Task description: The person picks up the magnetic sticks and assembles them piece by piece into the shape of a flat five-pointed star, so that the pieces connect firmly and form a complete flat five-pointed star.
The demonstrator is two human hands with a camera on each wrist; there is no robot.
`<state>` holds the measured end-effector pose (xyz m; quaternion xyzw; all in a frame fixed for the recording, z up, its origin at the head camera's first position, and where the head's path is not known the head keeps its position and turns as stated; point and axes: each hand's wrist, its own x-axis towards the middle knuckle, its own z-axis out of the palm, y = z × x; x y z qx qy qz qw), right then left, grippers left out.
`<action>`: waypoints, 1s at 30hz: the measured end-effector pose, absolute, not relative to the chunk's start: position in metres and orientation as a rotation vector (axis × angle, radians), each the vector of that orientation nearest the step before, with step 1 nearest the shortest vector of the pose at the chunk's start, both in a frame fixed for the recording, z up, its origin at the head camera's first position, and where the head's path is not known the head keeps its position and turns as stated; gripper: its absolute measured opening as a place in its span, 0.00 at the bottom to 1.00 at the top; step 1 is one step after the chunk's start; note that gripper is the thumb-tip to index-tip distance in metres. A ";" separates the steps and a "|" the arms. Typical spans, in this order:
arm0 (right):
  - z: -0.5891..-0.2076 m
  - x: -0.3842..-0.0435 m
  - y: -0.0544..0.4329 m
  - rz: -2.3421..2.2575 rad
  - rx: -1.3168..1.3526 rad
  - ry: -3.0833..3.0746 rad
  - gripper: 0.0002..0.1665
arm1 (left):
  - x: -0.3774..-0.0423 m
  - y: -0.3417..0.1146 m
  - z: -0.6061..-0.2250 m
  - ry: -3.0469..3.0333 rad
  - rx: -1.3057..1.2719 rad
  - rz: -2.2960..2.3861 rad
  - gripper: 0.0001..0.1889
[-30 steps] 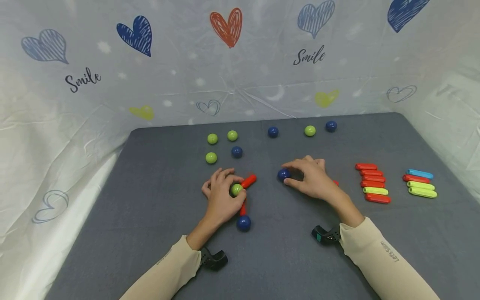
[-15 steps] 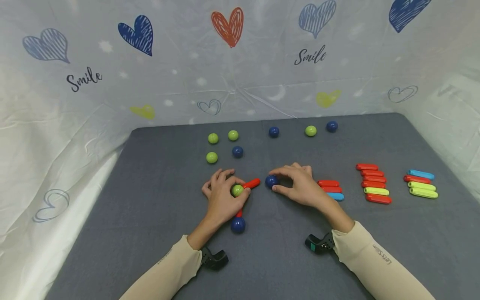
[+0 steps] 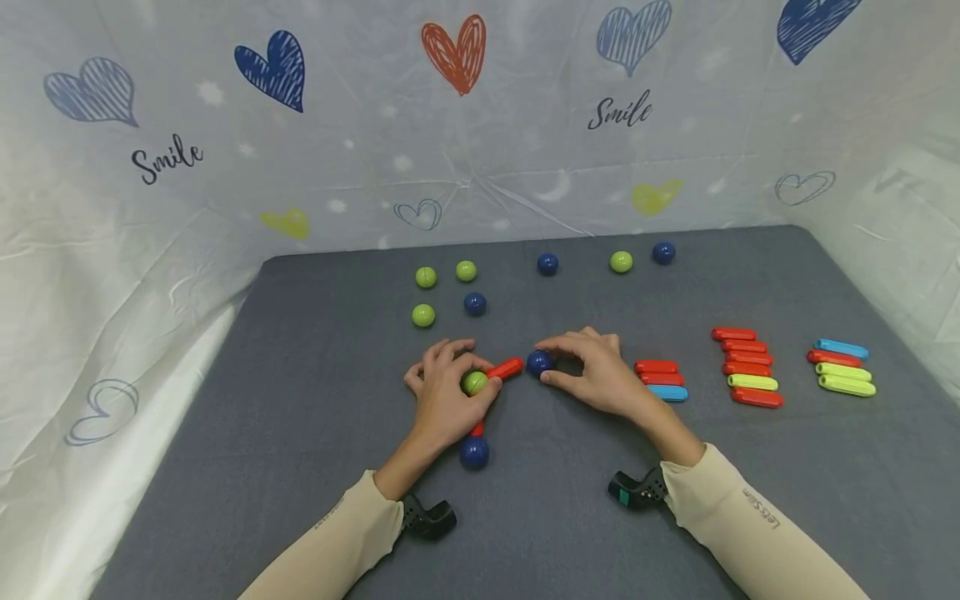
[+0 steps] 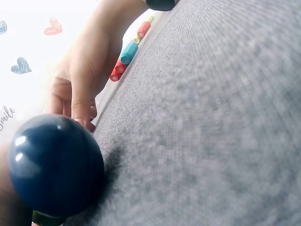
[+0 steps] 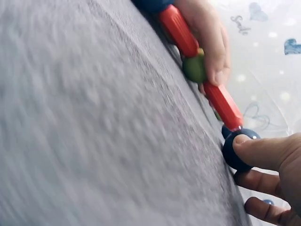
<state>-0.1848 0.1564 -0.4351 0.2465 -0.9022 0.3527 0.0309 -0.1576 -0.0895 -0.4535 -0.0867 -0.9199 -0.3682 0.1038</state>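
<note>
My left hand [image 3: 446,392] grips a green ball [image 3: 475,382] between thumb and fingers. Two red sticks join that ball: one red stick [image 3: 505,368] points right, and the other [image 5: 180,30] runs toward me, partly hidden by the hand. At the near stick's end sits a blue ball [image 3: 474,452], large in the left wrist view. Thumb and fingers of my right hand [image 3: 592,371] pinch another blue ball [image 5: 240,149]. In the right wrist view this ball meets the right-pointing stick's tip; whether it is pushed on, I cannot tell.
Several loose green balls [image 3: 423,315] and blue balls [image 3: 547,264] lie toward the table's back. Right of my right hand are two red sticks and a blue stick [image 3: 666,392]. Farther right lie two stacks of sticks, mostly red [image 3: 746,358] and mixed colours [image 3: 843,371].
My right hand has carried its blue ball left and slightly nearer, up to the red stick's end. The joined piece in my left hand has turned a little, its near blue ball shifting left.
</note>
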 end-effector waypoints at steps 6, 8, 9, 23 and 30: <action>-0.439 -0.184 0.153 1.118 0.765 -2.756 0.26 | -0.158 -0.090 -0.454 -2.723 -0.326 -1.072 0.07; -0.440 -0.184 0.153 1.118 0.763 -2.750 0.26 | -0.158 -0.090 -0.454 -2.726 -0.337 -1.061 0.07; -0.440 -0.184 0.153 1.116 0.763 -2.747 0.26 | -0.158 -0.090 -0.454 -2.731 -0.339 -1.056 0.07; -0.438 -0.159 0.119 1.070 0.813 -2.700 0.41 | -0.161 -0.090 -0.453 -2.606 -0.156 -1.124 0.15; -0.443 -0.134 0.092 0.955 0.984 -2.784 0.32 | -0.161 -0.091 -0.454 -2.584 -0.148 -1.120 0.16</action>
